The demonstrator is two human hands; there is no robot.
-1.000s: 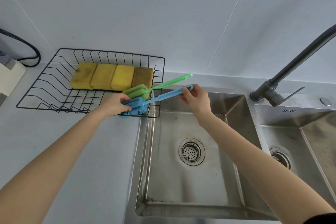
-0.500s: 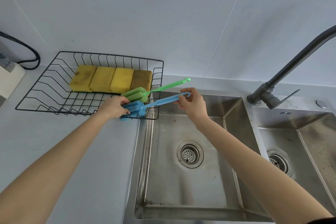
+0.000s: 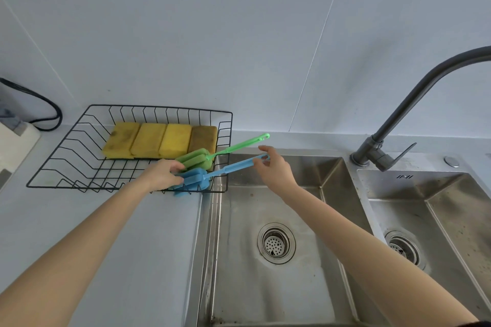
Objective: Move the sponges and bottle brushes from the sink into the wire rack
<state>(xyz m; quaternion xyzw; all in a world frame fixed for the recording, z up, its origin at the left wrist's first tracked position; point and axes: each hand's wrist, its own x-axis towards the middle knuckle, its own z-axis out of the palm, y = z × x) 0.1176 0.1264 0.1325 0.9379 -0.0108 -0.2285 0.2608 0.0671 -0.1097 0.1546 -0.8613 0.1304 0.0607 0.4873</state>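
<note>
Lying across the near right corner of the wire rack (image 3: pixel 79 125): blue bottle brush (image 3: pixel 210 174), foam head inside the corner, one foam lobe poking out under the front wire onto the counter (image 3: pixel 127 241), handle slanting up over the rack's right rim and above the sink (image 3: pixel 268 194). Left hand (image 3: pixel 162 175) on the blue foam head, fingers (image 3: pixel 176 166) curled over it, grasping; part of the head hidden beneath. Right hand (image 3: pixel 276 167) at the handle's far end, thumb and forefinger pinching near the hook; exact contact hard to make out, remaining fingers loose. Green bottle brush (image 3: pixel 198 158) just behind and touching the blue one, foam head in rack, handle out over the rim, hook end free. Four sponges (image 3: pixel 159 141) side by side along the rack's back: three yellow, rightmost brownish, leftmost stained dark at one corner. Sink bowl bare apart from the drain strainer (image 3: pixel 276 243). Second bowl at right, cut off by frame edge, own strainer partly hidden behind right forearm. Grey faucet (image 3: pixel 398 125) between bowls, spout running out of frame at right. Small stamped mark on the second bowl's ledge (image 3: pixel 404 176), too small to read. Far left: black cable (image 3: pixel 50 106) and pale object, both cut off. No readable brand anywhere.
</note>
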